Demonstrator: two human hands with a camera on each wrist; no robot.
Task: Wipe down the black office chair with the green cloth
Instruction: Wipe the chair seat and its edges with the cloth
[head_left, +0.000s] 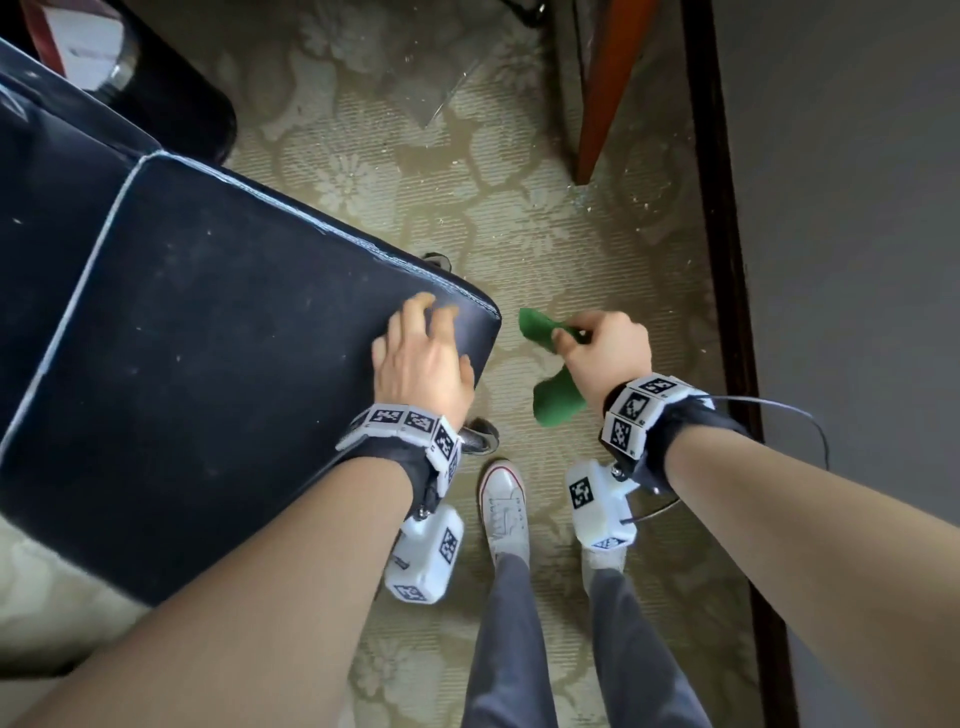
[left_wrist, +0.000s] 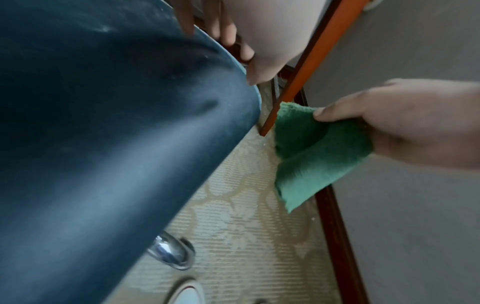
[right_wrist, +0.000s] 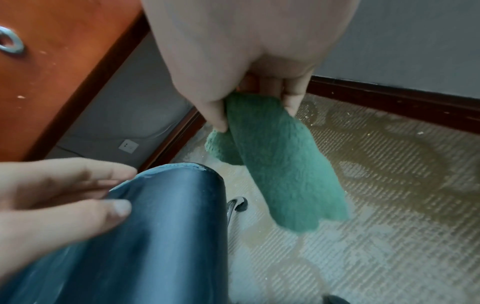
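The black office chair (head_left: 208, 332) fills the left of the head view, its dusty padded surface edged with white piping. My left hand (head_left: 421, 353) rests flat on the chair's near right corner, fingers spread and straight, thumb against the side edge. My right hand (head_left: 605, 353) is just right of the chair, off its surface, gripping the green cloth (head_left: 550, 374), which hangs folded below the fist. In the left wrist view the cloth (left_wrist: 311, 152) dangles beside the chair's edge (left_wrist: 130, 144). From the right wrist, the cloth (right_wrist: 280, 164) hangs past the chair corner (right_wrist: 168, 216).
Patterned beige carpet (head_left: 493, 208) lies underfoot. An orange-brown wooden furniture leg (head_left: 608, 88) stands ahead at the right, by a dark baseboard (head_left: 727, 260) and grey wall. A chrome chair leg with a caster (left_wrist: 171, 253) shows below the seat. My white shoe (head_left: 504, 504) is beneath.
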